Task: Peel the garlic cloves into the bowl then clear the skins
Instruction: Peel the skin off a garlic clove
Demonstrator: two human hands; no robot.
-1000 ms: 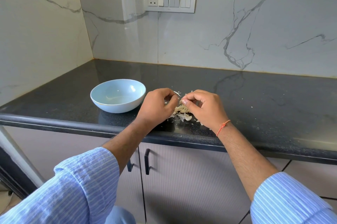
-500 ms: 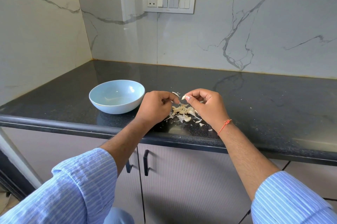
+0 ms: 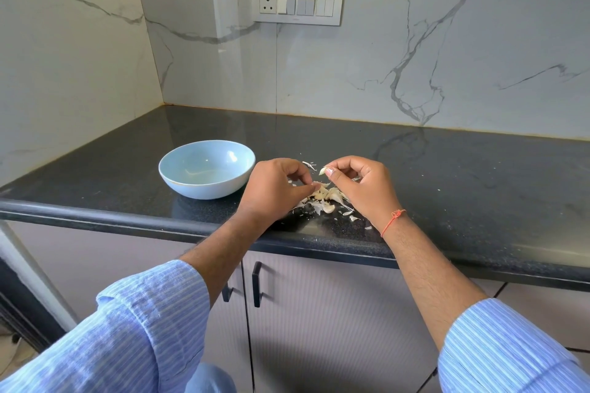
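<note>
On black granite countertop [image 3: 447,175], near its front edge, both hands work over a garlic pile [image 3: 325,197]. Right hand [image 3: 360,185] pinches a single clove [image 3: 322,171] between thumb and forefinger, lifted just above the pile. Left hand [image 3: 274,191] has fingers curled, tips pinched on what looks like a skin flake at the pile's 9 o'clock edge; too small to confirm. Blue bowl [image 3: 207,169] sits at 9 o'clock from the hands, near, looks empty. Judgement: peeling early. To do it well: hold the clove steady, strip skin from the tip, drop skins on the pile, clove into bowl. Room: marble-look wall, switch panel [image 3: 297,5] at 12 o'clock, cabinet doors [image 3: 319,312] below.
</note>
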